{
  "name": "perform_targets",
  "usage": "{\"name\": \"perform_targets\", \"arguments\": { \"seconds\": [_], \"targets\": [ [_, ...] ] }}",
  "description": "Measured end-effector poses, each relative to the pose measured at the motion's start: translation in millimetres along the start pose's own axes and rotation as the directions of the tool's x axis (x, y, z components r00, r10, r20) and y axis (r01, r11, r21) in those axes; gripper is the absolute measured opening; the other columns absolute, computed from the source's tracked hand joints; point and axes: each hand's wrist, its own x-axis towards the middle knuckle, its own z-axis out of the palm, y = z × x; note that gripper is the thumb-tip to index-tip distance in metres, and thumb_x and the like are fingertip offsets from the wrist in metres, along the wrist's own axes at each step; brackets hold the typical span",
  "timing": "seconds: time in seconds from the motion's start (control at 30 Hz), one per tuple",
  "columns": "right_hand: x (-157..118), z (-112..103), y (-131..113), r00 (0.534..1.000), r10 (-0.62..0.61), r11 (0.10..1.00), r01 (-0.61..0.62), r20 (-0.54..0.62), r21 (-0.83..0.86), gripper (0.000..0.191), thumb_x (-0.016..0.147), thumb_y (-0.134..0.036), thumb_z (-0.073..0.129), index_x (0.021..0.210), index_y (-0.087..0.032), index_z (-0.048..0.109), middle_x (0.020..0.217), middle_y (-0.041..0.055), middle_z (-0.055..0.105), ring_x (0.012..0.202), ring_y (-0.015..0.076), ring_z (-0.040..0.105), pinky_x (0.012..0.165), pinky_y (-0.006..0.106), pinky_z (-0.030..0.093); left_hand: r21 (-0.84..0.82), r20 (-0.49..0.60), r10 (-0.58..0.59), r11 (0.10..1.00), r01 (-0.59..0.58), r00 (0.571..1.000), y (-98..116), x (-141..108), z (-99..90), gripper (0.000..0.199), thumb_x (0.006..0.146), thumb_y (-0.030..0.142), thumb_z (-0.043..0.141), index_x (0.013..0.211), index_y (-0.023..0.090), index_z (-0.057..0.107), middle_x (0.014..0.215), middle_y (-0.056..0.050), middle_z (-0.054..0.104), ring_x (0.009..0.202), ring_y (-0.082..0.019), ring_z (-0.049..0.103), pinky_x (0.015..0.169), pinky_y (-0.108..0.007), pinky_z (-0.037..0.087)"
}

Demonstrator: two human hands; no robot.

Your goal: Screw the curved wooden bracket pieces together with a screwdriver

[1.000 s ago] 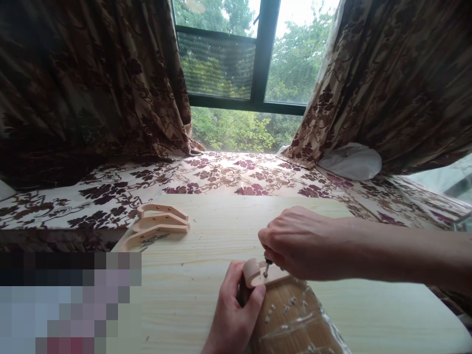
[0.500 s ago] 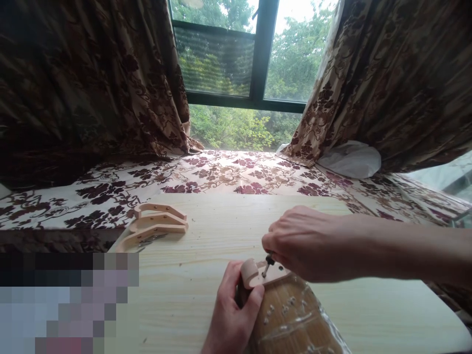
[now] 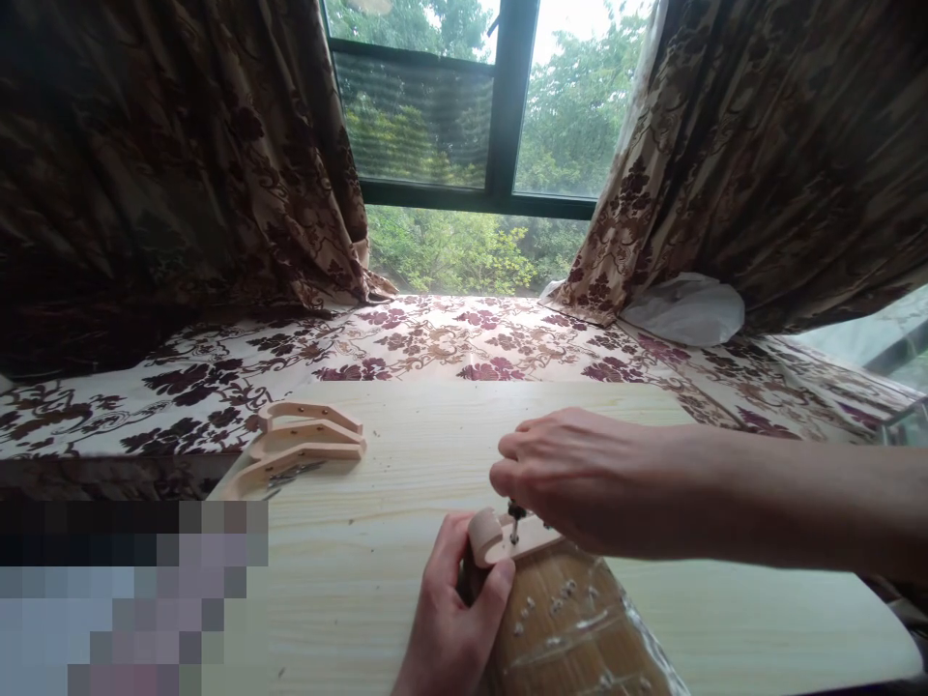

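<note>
Pinching curved wooden hook (image 3: 533,538), five o'clock in view on brown block (image 3: 562,633), with left hand (image 3: 458,609); clenching screwdriver (image 3: 515,511) in right hand (image 3: 555,474). Could skid toward left hand if tilted under pressure, or pivot hook if gripped loosely.

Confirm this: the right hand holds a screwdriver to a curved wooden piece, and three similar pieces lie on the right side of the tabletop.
Wrong side: in the head view the three similar pieces lie on the left side of the tabletop. The right hand does hold a screwdriver to a curved wooden piece.
</note>
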Motion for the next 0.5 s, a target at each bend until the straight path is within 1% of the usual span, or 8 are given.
{"name": "perform_targets", "arguments": {
  "seconds": [0.13, 0.2, 0.23, 0.3, 0.37, 0.43, 0.5],
  "targets": [
    [0.5, 3.1, 2.6, 0.981, 0.192, 0.980, -0.193, 0.023, 0.041, 0.018, 0.085, -0.016, 0.046, 0.075, -0.016, 0.061, 0.067, 0.0051, 0.064, 0.053, 0.0140, 0.050, 0.047, 0.028, 0.023, -0.007, 0.025, 0.028, 1.000, -0.027, 0.999, 0.5, 0.1, -1.4, 0.020, 0.085, 0.037, 0.052, 0.099, 0.024, 0.054, 0.092, 0.000, 0.054, 0.088, -0.015, 0.054, 0.078, -0.024, 0.042],
    [0.3, 1.1, 0.9, 0.972, 0.233, 0.972, -0.234, 0.032, 0.018, 0.020, 0.086, -0.020, 0.046, 0.073, -0.016, 0.061, 0.064, 0.0053, 0.063, 0.049, 0.0139, 0.048, 0.045, 0.029, 0.021, -0.006, 0.022, 0.024, 1.000, -0.024, 0.999, 0.8, 0.3, -1.5, 0.019, 0.085, 0.037, 0.052, 0.099, 0.024, 0.054, 0.092, 0.001, 0.053, 0.087, -0.015, 0.054, 0.078, -0.024, 0.042],
    [0.1, -0.6, -0.3, 0.971, 0.235, 0.972, -0.235, 0.042, 0.001, 0.019, 0.086, -0.020, 0.047, 0.074, -0.016, 0.061, 0.063, 0.0054, 0.063, 0.048, 0.0137, 0.047, 0.044, 0.029, 0.020, -0.003, 0.019, 0.021, 1.000, -0.021, 1.000, 0.9, 0.2, -1.4, 0.019, 0.085, 0.037, 0.052, 0.098, 0.024, 0.054, 0.091, 0.001, 0.053, 0.086, -0.015, 0.054, 0.077, -0.024, 0.043],
    [-0.8, -4.7, -2.9, 0.982, 0.182, 0.983, -0.181, 0.051, -0.022, 0.014, 0.084, -0.016, 0.049, 0.078, -0.016, 0.062, 0.066, 0.0051, 0.063, 0.050, 0.0135, 0.048, 0.045, 0.029, 0.022, 0.000, 0.017, 0.012, 1.000, -0.012, 1.000, 1.1, 0.0, -0.8, 0.018, 0.085, 0.037, 0.053, 0.097, 0.023, 0.054, 0.089, 0.001, 0.053, 0.084, -0.015, 0.053, 0.076, -0.024, 0.043],
    [-2.1, -7.9, -4.3, 0.997, 0.071, 0.997, -0.070, 0.031, -0.025, 0.011, 0.082, -0.011, 0.052, 0.082, -0.016, 0.061, 0.072, 0.0046, 0.063, 0.057, 0.0139, 0.051, 0.048, 0.028, 0.025, -0.006, 0.013, 0.011, 1.000, -0.011, 1.000, 1.0, -0.4, 0.0, 0.019, 0.084, 0.038, 0.053, 0.096, 0.023, 0.054, 0.088, 0.000, 0.052, 0.083, -0.015, 0.053, 0.075, -0.025, 0.044],
    [-3.1, -9.1, -3.9, 0.999, -0.036, 0.999, 0.036, 0.010, -0.008, 0.012, 0.081, -0.008, 0.053, 0.085, -0.016, 0.061, 0.077, 0.0042, 0.063, 0.064, 0.0147, 0.053, 0.052, 0.028, 0.028, -0.017, 0.007, 0.014, 1.000, -0.014, 1.000, 0.6, -0.5, 0.6, 0.020, 0.084, 0.038, 0.053, 0.096, 0.023, 0.054, 0.090, 0.000, 0.053, 0.084, -0.016, 0.053, 0.076, -0.026, 0.044],
    [-3.1, -7.5, -1.9, 0.996, -0.095, 0.995, 0.095, 0.000, 0.024, 0.010, 0.082, -0.008, 0.054, 0.085, -0.016, 0.060, 0.079, 0.0045, 0.063, 0.068, 0.0148, 0.053, 0.054, 0.027, 0.030, -0.020, 0.005, 0.014, 1.000, -0.014, 1.000, -0.2, -0.2, 0.7, 0.020, 0.084, 0.038, 0.053, 0.097, 0.023, 0.054, 0.092, 0.000, 0.053, 0.085, -0.016, 0.053, 0.078, -0.026, 0.044]
  ]
}}
